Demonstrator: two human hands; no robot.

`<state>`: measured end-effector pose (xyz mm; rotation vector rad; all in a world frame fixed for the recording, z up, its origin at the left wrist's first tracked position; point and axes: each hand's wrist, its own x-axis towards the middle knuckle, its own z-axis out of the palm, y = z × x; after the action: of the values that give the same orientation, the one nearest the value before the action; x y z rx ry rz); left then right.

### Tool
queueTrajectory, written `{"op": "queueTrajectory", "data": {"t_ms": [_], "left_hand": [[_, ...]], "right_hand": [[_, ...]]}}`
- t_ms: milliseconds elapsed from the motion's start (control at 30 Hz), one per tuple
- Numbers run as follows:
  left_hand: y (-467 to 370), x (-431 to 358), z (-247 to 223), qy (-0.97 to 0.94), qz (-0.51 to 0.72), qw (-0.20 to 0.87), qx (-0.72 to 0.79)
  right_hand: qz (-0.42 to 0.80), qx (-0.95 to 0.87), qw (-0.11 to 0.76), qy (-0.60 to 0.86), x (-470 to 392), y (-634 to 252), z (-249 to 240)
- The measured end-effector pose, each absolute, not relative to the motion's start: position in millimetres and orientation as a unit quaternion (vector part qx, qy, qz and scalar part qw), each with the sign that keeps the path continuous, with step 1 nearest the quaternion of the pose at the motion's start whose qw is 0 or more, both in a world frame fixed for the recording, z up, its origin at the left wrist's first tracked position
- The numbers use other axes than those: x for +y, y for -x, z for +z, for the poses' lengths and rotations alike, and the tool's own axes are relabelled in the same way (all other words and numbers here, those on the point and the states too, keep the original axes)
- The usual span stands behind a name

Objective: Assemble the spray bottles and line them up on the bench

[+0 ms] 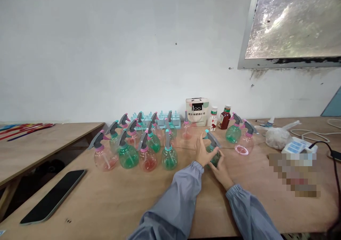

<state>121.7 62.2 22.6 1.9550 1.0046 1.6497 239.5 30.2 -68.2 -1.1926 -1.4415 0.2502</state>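
Note:
A green spray bottle (212,139) with a grey trigger head and teal nozzle stands near the table's middle, between my two hands. My left hand (204,152) is closed around its left side near the neck, thumb across the front. Lower down, my right hand (221,169) grips the round body from the right, covering much of it. To the left stand several pink and green spray bottles in rows, among them a green one (169,158) and a pink one (148,159). On the right are another green spray bottle (233,132) and a pink one (244,143).
Against the wall are a paper bag (197,116), a white-capped bottle (213,120), a dark red bottle (225,118) and light-blue racks (173,120). A phone (54,195) lies front left. A plastic bag (277,138), a white box (298,147) and cables are at right.

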Motion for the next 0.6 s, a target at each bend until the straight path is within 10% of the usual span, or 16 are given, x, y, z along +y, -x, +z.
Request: {"op": "queueTrajectory", "data": {"t_ms": [233,400,600], "left_hand": [[-81,41,37,-0.703,0.552,0.184,0.408],[-44,26,36,-0.699,0.587,0.164,0.375],[-21,8,44,-0.682,0.591,0.281,0.325]], "right_hand": [[0.053,-0.697,0.531,0.48,20,-251,-55],[-0.119,-0.402,0.698,0.581,43,-306,-35],[-0.102,-0.272,0.647,0.705,57,-362,-26]]}}
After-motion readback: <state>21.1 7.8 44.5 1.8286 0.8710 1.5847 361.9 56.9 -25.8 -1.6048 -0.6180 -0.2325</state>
